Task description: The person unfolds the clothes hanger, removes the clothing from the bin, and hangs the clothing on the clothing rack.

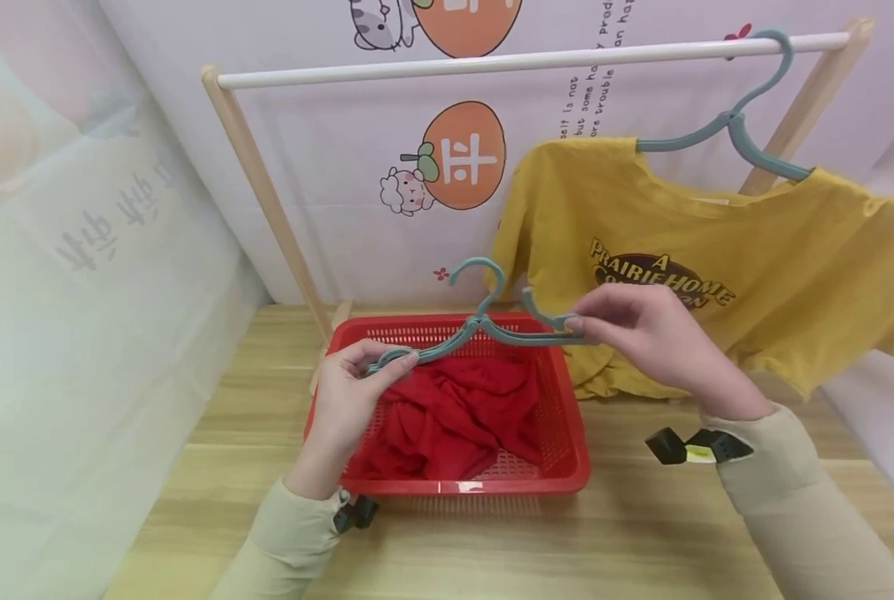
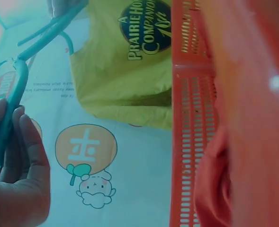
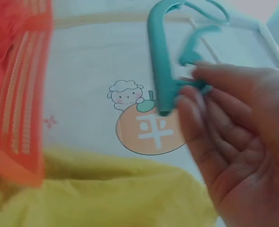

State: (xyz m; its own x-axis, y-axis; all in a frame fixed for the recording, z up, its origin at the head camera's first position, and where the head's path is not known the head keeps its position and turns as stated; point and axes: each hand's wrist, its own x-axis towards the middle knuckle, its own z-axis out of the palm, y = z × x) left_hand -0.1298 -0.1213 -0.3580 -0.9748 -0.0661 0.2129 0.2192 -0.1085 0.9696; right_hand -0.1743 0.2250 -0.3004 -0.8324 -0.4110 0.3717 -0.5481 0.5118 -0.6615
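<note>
A teal folding clothes hanger (image 1: 457, 336) is held level over a red plastic basket (image 1: 577, 467), its hook pointing up. My left hand (image 1: 345, 408) pinches the left arm between thumb and fingers; the left wrist view shows those fingers around the hanger arm (image 2: 18, 87). At the other end, my right hand (image 1: 645, 337) pinches the right arm, where a short curved teal piece sticks up. In the right wrist view, thumb and fingertips close on this part beside the hanger arm (image 3: 159, 61). Crumpled red cloth (image 1: 454, 417) lies inside the basket.
Behind stands a drying rack with a white rail (image 1: 417, 69) and wooden posts. A yellow T-shirt (image 1: 566, 200) hangs at its right on another teal hanger (image 1: 765, 158), near my right hand. Basket and rack stand on a wood-grain surface (image 1: 214, 450), before a printed backdrop.
</note>
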